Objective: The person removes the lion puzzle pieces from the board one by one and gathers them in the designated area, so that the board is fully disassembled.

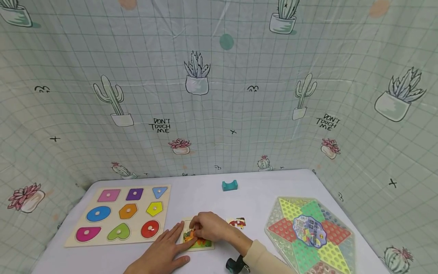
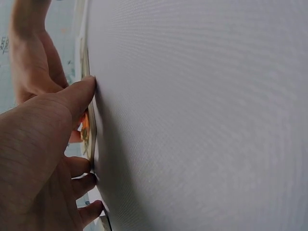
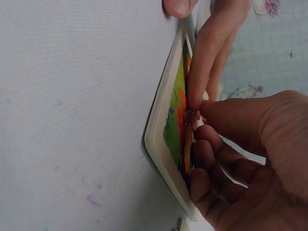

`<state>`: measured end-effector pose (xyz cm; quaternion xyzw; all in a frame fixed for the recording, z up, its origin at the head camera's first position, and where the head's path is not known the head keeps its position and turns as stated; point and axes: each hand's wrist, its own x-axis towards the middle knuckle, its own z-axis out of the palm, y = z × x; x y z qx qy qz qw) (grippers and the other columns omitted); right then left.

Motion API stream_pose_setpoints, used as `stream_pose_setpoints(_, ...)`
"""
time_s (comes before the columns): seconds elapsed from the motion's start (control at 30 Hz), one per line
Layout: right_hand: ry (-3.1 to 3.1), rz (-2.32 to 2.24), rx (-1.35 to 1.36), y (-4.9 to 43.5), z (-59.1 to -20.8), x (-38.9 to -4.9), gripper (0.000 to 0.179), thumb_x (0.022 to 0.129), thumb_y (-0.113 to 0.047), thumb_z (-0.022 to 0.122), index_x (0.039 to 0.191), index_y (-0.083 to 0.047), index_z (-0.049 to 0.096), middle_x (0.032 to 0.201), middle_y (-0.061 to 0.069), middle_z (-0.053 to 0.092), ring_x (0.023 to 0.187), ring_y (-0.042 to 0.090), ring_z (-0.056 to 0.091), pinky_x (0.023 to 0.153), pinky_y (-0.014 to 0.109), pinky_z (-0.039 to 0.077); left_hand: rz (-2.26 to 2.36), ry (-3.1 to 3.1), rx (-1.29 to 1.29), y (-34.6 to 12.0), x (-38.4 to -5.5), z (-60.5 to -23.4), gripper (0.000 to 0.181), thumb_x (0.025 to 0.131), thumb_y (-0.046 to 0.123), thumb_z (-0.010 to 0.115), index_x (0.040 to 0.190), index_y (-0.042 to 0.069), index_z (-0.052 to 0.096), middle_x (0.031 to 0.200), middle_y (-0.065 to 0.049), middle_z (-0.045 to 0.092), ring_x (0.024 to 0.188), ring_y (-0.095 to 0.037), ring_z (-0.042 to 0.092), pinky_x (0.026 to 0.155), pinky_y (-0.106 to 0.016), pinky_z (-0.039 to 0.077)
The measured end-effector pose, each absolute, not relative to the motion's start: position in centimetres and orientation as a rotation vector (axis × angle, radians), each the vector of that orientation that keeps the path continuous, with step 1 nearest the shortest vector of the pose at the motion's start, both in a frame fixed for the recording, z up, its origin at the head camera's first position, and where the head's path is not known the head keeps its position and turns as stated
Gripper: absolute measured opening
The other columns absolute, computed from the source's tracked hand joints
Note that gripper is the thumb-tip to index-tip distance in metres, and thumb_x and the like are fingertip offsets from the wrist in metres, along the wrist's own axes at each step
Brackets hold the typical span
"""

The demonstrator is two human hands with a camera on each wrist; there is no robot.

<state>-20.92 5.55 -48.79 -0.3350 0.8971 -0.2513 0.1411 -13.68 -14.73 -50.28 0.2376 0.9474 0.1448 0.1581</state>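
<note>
A small picture puzzle (image 1: 200, 249) in a pale frame lies on the table, its orange and green picture partly covered by both hands. My left hand (image 1: 161, 249) lies flat at its left side, fingers straight, with the index finger reaching onto the picture. Over the puzzle, my right hand (image 1: 211, 226) has its fingers curled down and pinches a small puzzle piece at the picture's surface. Only a reddish bit of that piece (image 3: 197, 115) shows between the fingertips in the right wrist view. Loose picture pieces (image 1: 237, 223) lie just right of the right hand.
A wooden shape board (image 1: 137, 191) with colourful knobbed shapes lies at the left. On the right is a hexagonal star-patterned game board (image 1: 337, 224). A teal block (image 1: 229, 185) stands toward the back. A black object (image 1: 234, 265) sits by the right sleeve.
</note>
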Motion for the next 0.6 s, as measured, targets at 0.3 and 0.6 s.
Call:
stream_pose_setpoints(0.3,2.568,-0.838,-0.905,5.59,-49.07,-20.67,0.012,0.092,-0.016,0.073,0.103,-0.018,0.071,0.076,-0.014,0.056,0.065,-0.001,0.052,0.059,0.016,0.046,0.42,2.699,0.671,-14.82,-13.79,-50.37,0.056,0.094,0.061,0.057,0.143,0.035,0.058,0.164,-0.016,0.028,0.151,-0.037,0.023,0.117,-0.064,0.024)
stream_pose_setpoints(0.6,2.568,-0.93,-0.906,5.57,-49.31,-20.54,0.006,0.092,-0.017,0.071,0.097,-0.021,0.07,0.075,-0.017,0.059,0.063,-0.002,0.052,0.056,0.016,0.045,0.424,2.715,0.678,-14.88,-13.76,-50.52,0.056,0.094,0.061,0.057,0.142,0.033,0.059,0.164,-0.016,0.027,0.151,-0.038,0.024,0.117,-0.064,0.025)
